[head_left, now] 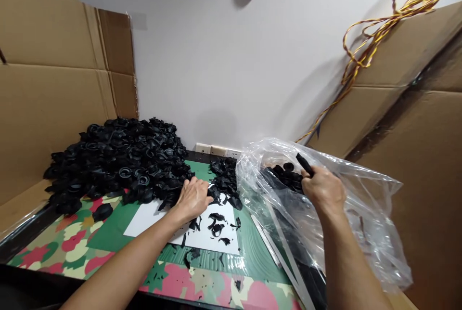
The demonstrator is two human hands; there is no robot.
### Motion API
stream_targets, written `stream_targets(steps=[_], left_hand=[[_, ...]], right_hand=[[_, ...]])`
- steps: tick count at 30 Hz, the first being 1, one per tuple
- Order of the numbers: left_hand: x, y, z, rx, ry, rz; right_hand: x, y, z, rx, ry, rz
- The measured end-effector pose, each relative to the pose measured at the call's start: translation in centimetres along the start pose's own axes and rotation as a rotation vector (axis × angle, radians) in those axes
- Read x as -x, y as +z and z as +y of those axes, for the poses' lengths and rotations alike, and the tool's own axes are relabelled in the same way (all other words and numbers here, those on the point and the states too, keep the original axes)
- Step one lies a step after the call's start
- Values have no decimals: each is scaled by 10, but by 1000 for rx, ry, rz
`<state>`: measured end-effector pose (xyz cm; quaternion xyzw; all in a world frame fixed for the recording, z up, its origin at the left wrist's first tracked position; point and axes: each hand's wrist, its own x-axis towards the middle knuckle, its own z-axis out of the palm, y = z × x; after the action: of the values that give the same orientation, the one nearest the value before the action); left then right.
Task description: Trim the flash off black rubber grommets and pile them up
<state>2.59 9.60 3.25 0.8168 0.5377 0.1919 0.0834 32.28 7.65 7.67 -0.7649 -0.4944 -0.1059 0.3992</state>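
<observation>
My left hand reaches over the white sheet to the right edge of a big pile of ridged black rubber parts. Its thumb points right, while the fingertips bend down out of sight among black pieces, so any hold is hidden. My right hand is a closed fist around a short black stick-like thing, whose end pokes up past the fingers; its exact kind is unclear. Just behind that fist, a clear plastic bag lies spread, with black rubber parts inside its mouth.
Torn black scraps litter the sheet, and more are heaped behind it. A green mat lies on a camouflage-patterned cover. Cardboard walls flank both sides. Sockets and coiled yellow-brown wire are at the back.
</observation>
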Motion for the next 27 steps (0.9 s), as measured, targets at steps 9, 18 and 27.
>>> stream_targets(steps=[9,18,27], left_hand=[[4,4,-3,87,-15,31],[61,-7,-7,321,61,382],[84,4,-2,102,-113,162]], right_hand=[[106,37,-76,-706,46,-467],[153,66,-114,-922,96,-495],[168,67,-124,-827,21,-509]])
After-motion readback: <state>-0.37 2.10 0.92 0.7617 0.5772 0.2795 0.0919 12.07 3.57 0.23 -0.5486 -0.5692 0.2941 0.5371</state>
